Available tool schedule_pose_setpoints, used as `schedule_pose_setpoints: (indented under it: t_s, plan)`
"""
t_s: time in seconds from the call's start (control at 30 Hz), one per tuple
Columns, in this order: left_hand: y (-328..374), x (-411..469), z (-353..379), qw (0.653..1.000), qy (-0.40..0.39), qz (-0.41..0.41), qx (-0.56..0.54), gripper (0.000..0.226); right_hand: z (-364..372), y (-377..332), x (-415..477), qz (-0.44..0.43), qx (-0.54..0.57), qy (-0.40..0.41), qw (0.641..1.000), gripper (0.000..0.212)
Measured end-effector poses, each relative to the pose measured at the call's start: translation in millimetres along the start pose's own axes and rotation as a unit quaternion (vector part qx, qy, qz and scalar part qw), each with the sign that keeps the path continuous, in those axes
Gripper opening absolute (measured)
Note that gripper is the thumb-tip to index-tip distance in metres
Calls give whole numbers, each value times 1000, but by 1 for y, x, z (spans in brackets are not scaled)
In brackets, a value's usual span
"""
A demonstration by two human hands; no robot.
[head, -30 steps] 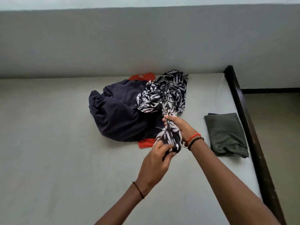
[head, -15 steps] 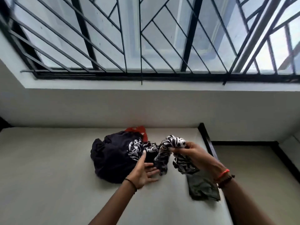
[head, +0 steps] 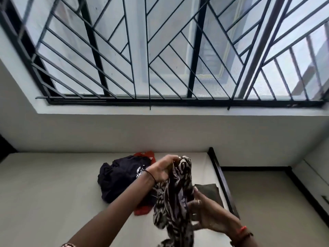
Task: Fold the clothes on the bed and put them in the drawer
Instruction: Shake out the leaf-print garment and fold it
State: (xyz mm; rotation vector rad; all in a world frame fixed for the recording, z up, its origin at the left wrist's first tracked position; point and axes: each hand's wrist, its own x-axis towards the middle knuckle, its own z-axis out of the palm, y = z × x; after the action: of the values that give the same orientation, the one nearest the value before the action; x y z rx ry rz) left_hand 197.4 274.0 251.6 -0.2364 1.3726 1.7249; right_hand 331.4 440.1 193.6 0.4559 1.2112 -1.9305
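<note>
Under the barred window [head: 160,59], above the pale bed [head: 53,193], the black-and-white printed garment [head: 176,193] hangs bunched and nearly upright. My left hand [head: 162,171] pinches its top, higher and farther out, and my right hand [head: 208,214] is clamped round its middle, lower and nearer me. Spreading it flat looks next — the navy heap [head: 121,180] lies just behind, a folded olive piece [head: 208,190] to the right.

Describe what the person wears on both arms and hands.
Both forearms are bare, no sleeves in view. The left hand has a thin dark cord at its wrist. The right hand has an orange-red band and a dark band at its wrist.
</note>
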Motion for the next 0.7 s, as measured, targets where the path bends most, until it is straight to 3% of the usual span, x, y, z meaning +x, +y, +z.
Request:
schedule_pose_setpoints:
  t_s: [0.17,0.3,0.43,0.57,0.7]
  plan:
    - [15,-49,27,993,-99,29,48,43,-3,-21,24,-130,264,84,952,87]
    - [16,-82,29,981,-160,58,95,24,-9,-68,38,-242,350,167,889,71]
    - [6,-101,1,967,-161,102,167,31,-14,-106,19,-338,336,173,862,43]
    - [-10,-106,-36,949,-146,100,259,48,-16,-140,0,-376,316,217,843,51]
    - [-18,-89,-75,923,-145,72,349,51,15,-168,-18,-422,264,156,853,15]
